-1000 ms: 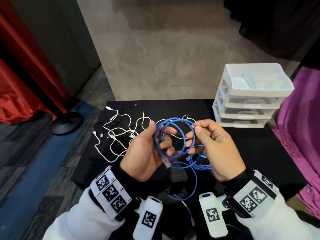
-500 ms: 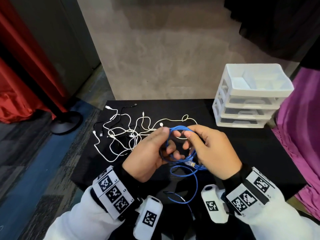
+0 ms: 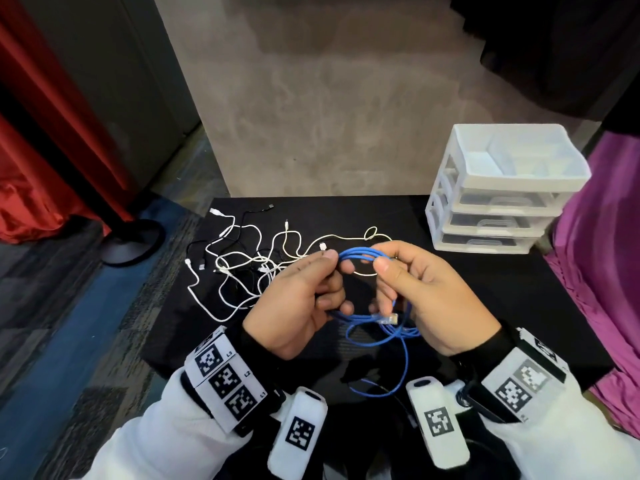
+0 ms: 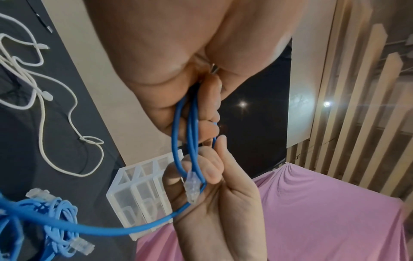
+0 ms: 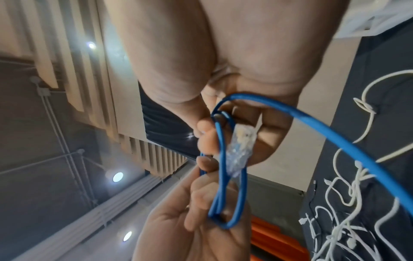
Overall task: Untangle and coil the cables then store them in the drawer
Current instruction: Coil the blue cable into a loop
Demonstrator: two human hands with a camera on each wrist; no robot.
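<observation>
A blue network cable (image 3: 356, 255) is wound into a small coil held above the black table (image 3: 485, 299). My left hand (image 3: 304, 292) grips the coil's left side, thumb and fingers curled round it. My right hand (image 3: 415, 292) pinches its right side, and the cable's clear plug (image 3: 388, 319) hangs below that hand's fingers. The same plug (image 5: 240, 146) lies against the coil (image 5: 223, 185) in the right wrist view. More blue cable (image 3: 398, 341) trails down to the table; a loose blue bundle (image 4: 55, 226) lies there. A white three-drawer unit (image 3: 502, 188) stands at the back right, drawers closed.
A tangle of white and black cables (image 3: 249, 261) sprawls over the table's back left. Purple cloth (image 3: 602, 271) hangs at the right edge. A red curtain (image 3: 41, 150) and a black stand base (image 3: 131, 240) are on the floor to the left.
The blue coil has tipped from facing me to lying flatter between both hands. The hands shifted slightly forward and the plug now hangs below my right fingers.
</observation>
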